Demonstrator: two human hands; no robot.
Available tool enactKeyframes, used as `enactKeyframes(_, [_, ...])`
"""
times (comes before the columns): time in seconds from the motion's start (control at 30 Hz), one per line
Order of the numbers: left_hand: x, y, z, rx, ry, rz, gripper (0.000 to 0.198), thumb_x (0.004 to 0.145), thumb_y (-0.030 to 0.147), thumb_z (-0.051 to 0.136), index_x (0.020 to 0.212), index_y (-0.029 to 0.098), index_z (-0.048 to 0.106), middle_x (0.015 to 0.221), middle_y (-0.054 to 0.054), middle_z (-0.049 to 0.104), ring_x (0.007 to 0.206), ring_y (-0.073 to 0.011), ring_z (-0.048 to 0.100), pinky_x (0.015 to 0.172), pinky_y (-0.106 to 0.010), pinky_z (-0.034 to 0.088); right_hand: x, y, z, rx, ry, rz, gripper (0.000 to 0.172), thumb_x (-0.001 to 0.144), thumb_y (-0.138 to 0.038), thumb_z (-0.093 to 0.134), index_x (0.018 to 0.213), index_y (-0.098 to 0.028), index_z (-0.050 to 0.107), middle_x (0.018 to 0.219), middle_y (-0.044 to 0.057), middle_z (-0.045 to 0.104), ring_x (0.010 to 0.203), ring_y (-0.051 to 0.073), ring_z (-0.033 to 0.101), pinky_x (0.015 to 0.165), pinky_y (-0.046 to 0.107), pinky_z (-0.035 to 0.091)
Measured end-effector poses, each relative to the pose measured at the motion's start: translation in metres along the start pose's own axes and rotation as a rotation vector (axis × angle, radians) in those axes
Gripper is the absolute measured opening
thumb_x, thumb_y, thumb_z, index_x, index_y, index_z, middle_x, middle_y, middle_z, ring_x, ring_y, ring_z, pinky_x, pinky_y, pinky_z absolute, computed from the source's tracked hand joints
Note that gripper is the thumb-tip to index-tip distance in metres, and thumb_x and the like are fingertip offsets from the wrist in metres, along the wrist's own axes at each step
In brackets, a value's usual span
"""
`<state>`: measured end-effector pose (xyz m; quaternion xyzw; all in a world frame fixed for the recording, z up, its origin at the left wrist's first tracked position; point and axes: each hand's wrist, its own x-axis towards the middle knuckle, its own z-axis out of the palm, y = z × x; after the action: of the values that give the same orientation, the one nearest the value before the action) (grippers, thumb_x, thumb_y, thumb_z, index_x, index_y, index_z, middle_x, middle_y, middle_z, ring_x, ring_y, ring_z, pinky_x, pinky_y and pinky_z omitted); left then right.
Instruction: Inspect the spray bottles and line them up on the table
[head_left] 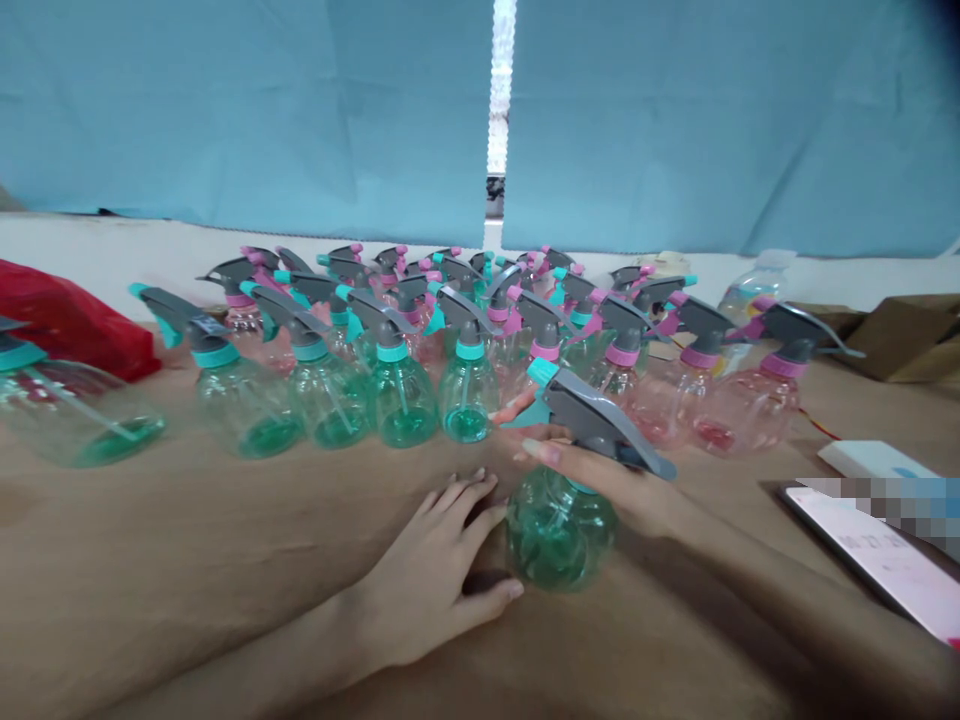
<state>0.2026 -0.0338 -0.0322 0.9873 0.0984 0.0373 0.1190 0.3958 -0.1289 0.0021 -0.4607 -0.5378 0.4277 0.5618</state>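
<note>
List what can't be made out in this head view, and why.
In the head view:
Held green bottle: collar mostly covered by the right hand.
Rear spray bottles: bodies largely hidden by the front row of bottles.
Leftmost bottle: most of its sprayer cut off by the left edge.
Phone: digits blurred, part pixelated, one corner past the right edge.

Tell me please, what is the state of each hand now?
Left hand: open, holding nothing.
Right hand: closed, holding a green spray bottle.
</note>
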Motion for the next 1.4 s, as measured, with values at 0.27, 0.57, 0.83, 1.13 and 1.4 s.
enactKeyframes(0.27, [-0.001, 0.0, 0.0, -0.027, 0.022, 0.006, 0.057, 0.088, 0.053, 0.05, 0.133, 0.019, 0.044, 0.145, -0.013, 0.034, 0.133, -0.0335, 0.029, 0.104, -0.053, 0.028, 0.003, -0.016, 0.008, -0.116, 0.076, -0.098, 0.022, 0.083, -0.032, 0.06, 0.104, -0.027, 0.056, 0.092, 0.001, 0.064, 0.08, 0.016, 0.062, 0.074, 0.033, 0.053])
enactKeyframes(0.57, [0.0, 0.002, -0.002, -0.008, -0.012, -0.005, 0.06, 0.088, 0.052, 0.051, 0.134, 0.015, 0.043, 0.145, -0.015, 0.033, 0.134, -0.0333, 0.026, 0.105, -0.053, 0.027, 0.006, -0.015, 0.008, -0.187, 0.119, -0.11, 0.01, 0.081, -0.032, 0.062, 0.088, -0.026, 0.057, 0.081, -0.003, 0.066, 0.072, 0.013, 0.065, 0.064, 0.026, 0.053])
enactKeyframes(0.83, [-0.002, 0.0, 0.0, -0.014, 0.013, -0.009, 0.058, 0.087, 0.054, 0.051, 0.133, 0.018, 0.045, 0.146, -0.014, 0.033, 0.133, -0.033, 0.029, 0.105, -0.051, 0.027, 0.004, -0.023, 0.008, -0.341, 0.171, -0.11, 0.021, 0.081, -0.043, 0.059, 0.079, -0.023, 0.06, 0.071, -0.002, 0.06, 0.068, 0.014, 0.059, 0.062, 0.028, 0.049])
enactKeyframes(1.13, [0.0, 0.002, -0.002, 0.006, -0.007, -0.005, 0.06, 0.088, 0.053, 0.049, 0.134, 0.015, 0.043, 0.146, -0.015, 0.032, 0.134, -0.0327, 0.027, 0.105, -0.051, 0.027, -0.001, -0.021, 0.009, -0.174, 0.123, -0.038, 0.023, 0.081, -0.039, 0.061, 0.103, -0.03, 0.061, 0.085, 0.0, 0.066, 0.071, 0.017, 0.063, 0.071, 0.035, 0.052])
enactKeyframes(1.4, [-0.002, 0.0, 0.001, -0.011, 0.021, 0.007, 0.06, 0.088, 0.054, 0.049, 0.135, 0.016, 0.043, 0.144, -0.015, 0.035, 0.132, -0.0334, 0.029, 0.104, -0.051, 0.028, 0.002, -0.023, 0.013, -0.086, 0.114, -0.106, 0.024, 0.08, -0.034, 0.064, 0.102, -0.028, 0.057, 0.107, 0.001, 0.061, 0.078, 0.015, 0.06, 0.082, 0.036, 0.05])
